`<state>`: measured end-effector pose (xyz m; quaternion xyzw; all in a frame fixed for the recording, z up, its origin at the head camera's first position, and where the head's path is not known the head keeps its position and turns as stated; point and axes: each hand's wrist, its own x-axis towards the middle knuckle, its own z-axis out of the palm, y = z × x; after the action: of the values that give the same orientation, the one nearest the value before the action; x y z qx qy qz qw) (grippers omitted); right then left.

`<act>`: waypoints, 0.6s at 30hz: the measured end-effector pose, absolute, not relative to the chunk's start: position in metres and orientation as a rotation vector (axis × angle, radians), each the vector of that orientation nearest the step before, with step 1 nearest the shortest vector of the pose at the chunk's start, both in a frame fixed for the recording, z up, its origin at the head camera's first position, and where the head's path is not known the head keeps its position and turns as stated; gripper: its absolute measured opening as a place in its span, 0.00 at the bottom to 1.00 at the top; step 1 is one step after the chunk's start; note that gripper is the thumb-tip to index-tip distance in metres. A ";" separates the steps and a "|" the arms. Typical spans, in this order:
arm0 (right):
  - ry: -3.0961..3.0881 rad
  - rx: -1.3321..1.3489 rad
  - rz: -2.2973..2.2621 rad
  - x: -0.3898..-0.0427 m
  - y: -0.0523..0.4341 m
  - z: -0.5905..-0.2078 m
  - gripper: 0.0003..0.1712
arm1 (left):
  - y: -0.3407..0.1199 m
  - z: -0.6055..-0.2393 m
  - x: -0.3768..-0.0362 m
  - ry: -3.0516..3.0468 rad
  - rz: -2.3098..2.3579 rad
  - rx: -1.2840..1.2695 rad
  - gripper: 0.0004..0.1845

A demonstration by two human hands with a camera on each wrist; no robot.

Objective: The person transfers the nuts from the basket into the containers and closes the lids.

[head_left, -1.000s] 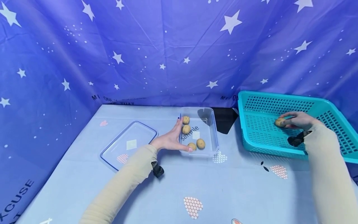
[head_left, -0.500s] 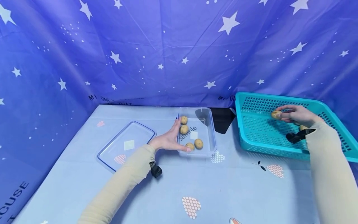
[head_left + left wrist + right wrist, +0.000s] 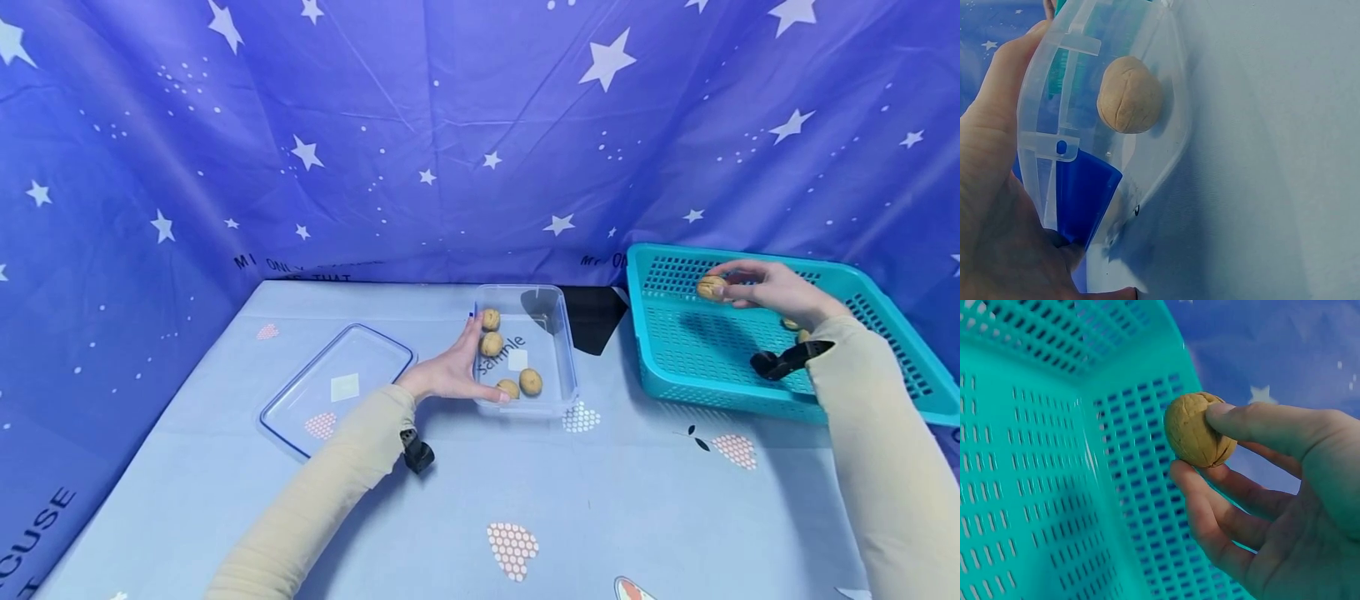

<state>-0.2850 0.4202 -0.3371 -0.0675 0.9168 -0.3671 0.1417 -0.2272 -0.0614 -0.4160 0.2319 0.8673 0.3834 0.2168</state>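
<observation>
Pinching one walnut (image 3: pixel 711 287) between thumb and fingertips, my right hand (image 3: pixel 772 292) holds it above the teal basket (image 3: pixel 675 367). My left hand (image 3: pixel 450 371), fingers straight, braces the clear container (image 3: pixel 558 350), left of the basket on the counter (image 3: pixel 480 500), four walnuts inside. Judged step: transfer. Next move calls for carrying leftward over the container's rim.

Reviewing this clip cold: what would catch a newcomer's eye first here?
Probably the right hand, raised over the teal basket at the table's right and pinching a walnut. Next, the clear box at the middle with four walnuts inside, the left hand resting against its left wall. Its blue-rimmed lid lies flat further left.
</observation>
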 end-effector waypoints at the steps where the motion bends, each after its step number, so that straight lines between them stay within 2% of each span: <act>1: 2.649 -0.203 -1.063 -0.284 0.417 -0.336 0.35 | -0.062 -0.416 -0.227 2.400 1.064 0.636 0.73; 18: 2.634 -0.387 -1.114 -0.266 0.350 -0.318 0.27 | -0.061 -0.413 -0.224 2.380 1.101 0.604 0.72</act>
<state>-0.2658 0.3501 -0.3178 -0.1330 0.9053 -0.3829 0.1273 -0.2236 -0.0612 -0.4127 0.2188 0.8620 0.3988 0.2236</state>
